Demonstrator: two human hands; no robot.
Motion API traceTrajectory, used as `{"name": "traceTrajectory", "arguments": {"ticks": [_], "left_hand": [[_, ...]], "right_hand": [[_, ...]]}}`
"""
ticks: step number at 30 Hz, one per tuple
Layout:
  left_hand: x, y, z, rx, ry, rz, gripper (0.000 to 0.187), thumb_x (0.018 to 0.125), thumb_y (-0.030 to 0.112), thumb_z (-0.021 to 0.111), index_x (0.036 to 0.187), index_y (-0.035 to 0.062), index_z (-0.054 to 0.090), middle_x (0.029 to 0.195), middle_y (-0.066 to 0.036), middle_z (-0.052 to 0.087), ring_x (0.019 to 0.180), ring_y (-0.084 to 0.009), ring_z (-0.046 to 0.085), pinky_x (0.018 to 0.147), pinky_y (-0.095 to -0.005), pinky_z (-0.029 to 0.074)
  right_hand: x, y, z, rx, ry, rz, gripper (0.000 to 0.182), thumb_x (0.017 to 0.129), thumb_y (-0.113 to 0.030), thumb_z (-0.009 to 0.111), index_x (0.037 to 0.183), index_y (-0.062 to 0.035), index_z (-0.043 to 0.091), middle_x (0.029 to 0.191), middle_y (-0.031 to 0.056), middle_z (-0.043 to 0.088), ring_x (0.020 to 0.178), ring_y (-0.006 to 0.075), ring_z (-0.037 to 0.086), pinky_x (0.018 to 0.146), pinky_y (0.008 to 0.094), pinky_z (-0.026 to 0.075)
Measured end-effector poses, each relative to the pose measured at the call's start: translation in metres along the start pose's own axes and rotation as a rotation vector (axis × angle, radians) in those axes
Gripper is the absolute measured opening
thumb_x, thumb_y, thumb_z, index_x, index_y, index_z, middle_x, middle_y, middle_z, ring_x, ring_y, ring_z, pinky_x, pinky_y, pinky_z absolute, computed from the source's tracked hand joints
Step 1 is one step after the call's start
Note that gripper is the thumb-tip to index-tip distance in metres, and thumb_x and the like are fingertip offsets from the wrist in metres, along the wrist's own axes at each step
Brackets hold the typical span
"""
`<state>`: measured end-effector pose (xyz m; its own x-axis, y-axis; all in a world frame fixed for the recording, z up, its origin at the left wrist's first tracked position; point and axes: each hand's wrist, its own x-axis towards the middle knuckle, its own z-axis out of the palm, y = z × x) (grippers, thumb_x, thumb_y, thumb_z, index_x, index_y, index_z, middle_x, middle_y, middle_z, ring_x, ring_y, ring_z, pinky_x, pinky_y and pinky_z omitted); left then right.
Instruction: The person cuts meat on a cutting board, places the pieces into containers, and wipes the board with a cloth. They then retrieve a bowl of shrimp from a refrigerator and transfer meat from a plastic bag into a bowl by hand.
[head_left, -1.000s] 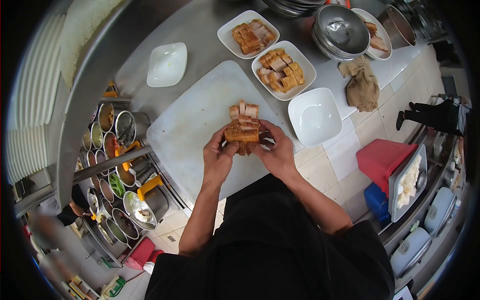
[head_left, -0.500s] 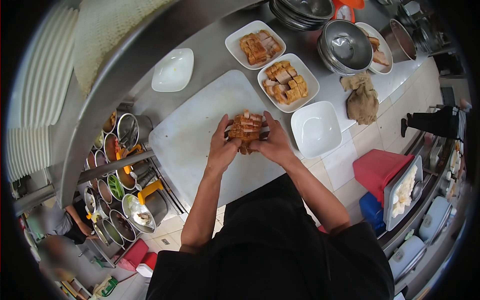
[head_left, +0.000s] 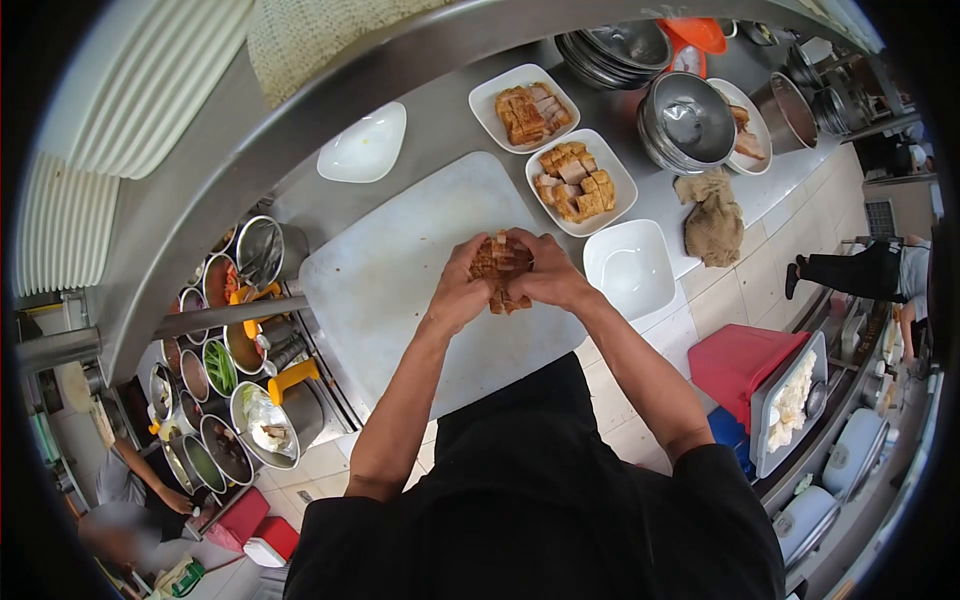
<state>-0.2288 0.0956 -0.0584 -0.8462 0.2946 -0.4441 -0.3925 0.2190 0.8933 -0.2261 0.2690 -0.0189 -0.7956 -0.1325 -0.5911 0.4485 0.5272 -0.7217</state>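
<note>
Above the white cutting board [head_left: 400, 250], both hands clasp one stack of cut crispy-skinned meat [head_left: 497, 268]. My left hand [head_left: 463, 285] presses the stack from the left, and my right hand [head_left: 550, 272] curls over it from the right. Some pieces show between the fingers; the palms hide the rest. Just beyond the board sit two white bowls of sliced meat, the farther bowl [head_left: 480, 103] and the nearer bowl [head_left: 628, 190]. An empty white bowl [head_left: 632, 268] stands to the right of my right hand. Another white bowl [head_left: 365, 145] is behind the board at the left.
Stacked metal bowls [head_left: 690, 120], a brown cloth [head_left: 714, 228] and a plate of meat [head_left: 762, 155] are at the right. A metal shelf edge [head_left: 190, 215] arches across the left, near ingredient pots [head_left: 265, 425]. One co-worker [head_left: 140, 490] is lower left, another [head_left: 860, 274] far right.
My hands have closed in more tightly around the meat stack, with the right fingers now over its top. The camera view has shifted slightly.
</note>
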Motion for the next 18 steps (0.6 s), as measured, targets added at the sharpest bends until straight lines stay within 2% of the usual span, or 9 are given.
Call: {"name": "traceTrajectory", "arguments": {"ticks": [2,4,5,6,7,8,10,14,18], "left_hand": [[-0.005,0.000,0.004,0.031,0.007,0.048,0.076,0.067,-0.008,0.048,0.141,-0.0017,0.037,0.117,-0.012,0.057,0.083,-0.0154,0.057,0.055,-0.0257,0.044],[-0.014,0.010,0.012,0.025,0.011,0.041,0.076,0.067,-0.009,0.047,0.141,-0.0022,0.036,0.124,-0.014,0.051,0.094,-0.0189,0.058,0.066,-0.0261,0.050],[-0.019,0.012,0.022,0.016,-0.008,0.042,0.076,0.067,-0.009,0.047,0.141,-0.0022,0.036,0.124,-0.014,0.051,0.094,-0.0189,0.058,0.066,-0.0261,0.050],[-0.023,0.015,0.034,0.033,-0.002,0.128,0.075,0.068,-0.009,0.048,0.141,-0.0032,0.035,0.128,-0.016,0.047,0.104,-0.0222,0.054,0.078,-0.0282,0.049],[-0.025,0.019,0.047,0.048,0.011,0.215,0.074,0.069,-0.009,0.048,0.141,-0.0042,0.034,0.132,-0.018,0.043,0.115,-0.0255,0.051,0.091,-0.0303,0.048],[-0.026,0.026,0.062,0.038,0.008,0.220,0.074,0.069,-0.009,0.048,0.141,-0.0042,0.034,0.132,-0.018,0.043,0.115,-0.0255,0.051,0.091,-0.0303,0.048],[-0.028,0.037,0.102,0.159,-0.020,0.235,0.073,0.071,-0.007,0.049,0.142,-0.0060,0.031,0.137,-0.021,0.035,0.129,-0.0314,0.039,0.109,-0.0347,0.034],[-0.009,0.034,0.175,0.112,0.041,0.192,0.074,0.072,-0.005,0.052,0.142,-0.0061,0.028,0.138,-0.024,0.033,0.130,-0.0355,0.037,0.111,-0.0374,0.030],[0.003,0.028,0.204,0.254,0.110,0.149,0.081,0.072,0.000,0.058,0.143,-0.0088,0.021,0.139,-0.028,0.029,0.130,-0.0404,0.035,0.111,-0.0388,0.031]], "right_hand": [[-0.005,0.007,0.003,0.001,0.052,-0.054,0.088,0.054,-0.015,0.068,0.139,-0.0106,0.042,0.113,0.0181,0.047,0.114,0.0333,0.050,0.098,0.0346,0.045],[-0.027,-0.003,-0.011,0.015,0.063,-0.038,0.087,0.055,-0.014,0.069,0.138,-0.0103,0.043,0.113,0.0181,0.047,0.113,0.0331,0.051,0.098,0.0346,0.045],[-0.037,-0.004,-0.017,0.028,0.052,-0.037,0.086,0.055,-0.014,0.069,0.137,-0.0101,0.044,0.113,0.0181,0.048,0.113,0.0329,0.052,0.097,0.0347,0.046],[-0.042,0.011,-0.021,0.037,0.094,-0.115,0.082,0.056,-0.013,0.069,0.135,-0.0089,0.047,0.112,0.0183,0.048,0.109,0.0319,0.054,0.095,0.0347,0.048],[-0.051,0.018,-0.033,0.028,0.102,-0.108,0.082,0.056,-0.013,0.069,0.135,-0.0089,0.047,0.112,0.0183,0.048,0.109,0.0319,0.054,0.095,0.0347,0.048],[-0.061,0.024,-0.048,0.000,0.108,-0.113,0.081,0.057,-0.012,0.068,0.135,-0.0093,0.048,0.112,0.0179,0.049,0.108,0.0315,0.055,0.095,0.0348,0.048],[-0.080,0.032,-0.077,-0.027,0.114,-0.088,0.079,0.056,-0.009,0.068,0.133,-0.0107,0.049,0.112,0.0169,0.049,0.107,0.0309,0.056,0.095,0.0352,0.048],[-0.078,0.083,-0.124,-0.099,0.098,-0.104,0.082,0.054,-0.007,0.069,0.133,-0.0140,0.050,0.113,0.0150,0.049,0.109,0.0308,0.054,0.098,0.0355,0.045],[-0.055,0.114,-0.137,-0.178,0.046,-0.211,0.084,0.055,-0.007,0.072,0.135,-0.0145,0.049,0.117,0.0170,0.049,0.113,0.0324,0.052,0.102,0.0369,0.043]]}}
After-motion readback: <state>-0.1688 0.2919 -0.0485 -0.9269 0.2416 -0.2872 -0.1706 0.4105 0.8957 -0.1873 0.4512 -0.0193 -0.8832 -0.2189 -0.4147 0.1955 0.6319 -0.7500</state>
